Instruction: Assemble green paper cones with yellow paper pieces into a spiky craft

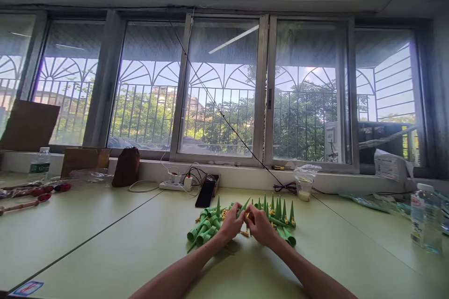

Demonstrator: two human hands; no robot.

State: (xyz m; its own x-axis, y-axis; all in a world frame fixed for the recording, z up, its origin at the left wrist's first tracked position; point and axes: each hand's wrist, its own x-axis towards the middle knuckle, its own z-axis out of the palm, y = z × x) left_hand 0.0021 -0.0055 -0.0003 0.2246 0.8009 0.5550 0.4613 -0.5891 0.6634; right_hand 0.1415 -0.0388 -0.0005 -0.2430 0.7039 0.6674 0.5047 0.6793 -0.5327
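My left hand [232, 222] is closed around a green cone [245, 204] whose pointed tip sticks up between the two hands. Close beside it, my right hand [260, 224] has its fingers pinched together near the cone's lower part; what they hold, if anything, is hidden. Left of my hands lies a heap of green cones [205, 229], several with open wide ends. To the right, several green cones [278, 208] stand upright with small yellow pieces [293, 221] at their bases. More loose yellow pieces [244, 233] lie on the table between the hands.
A phone [206, 193] and a white power strip [177, 186] lie behind the heap. A plastic cup [303, 187] stands at the back right, a bottle [426, 219] at far right. A brown bag [126, 168], a cardboard box [84, 161] and another bottle [39, 164] are on the left.
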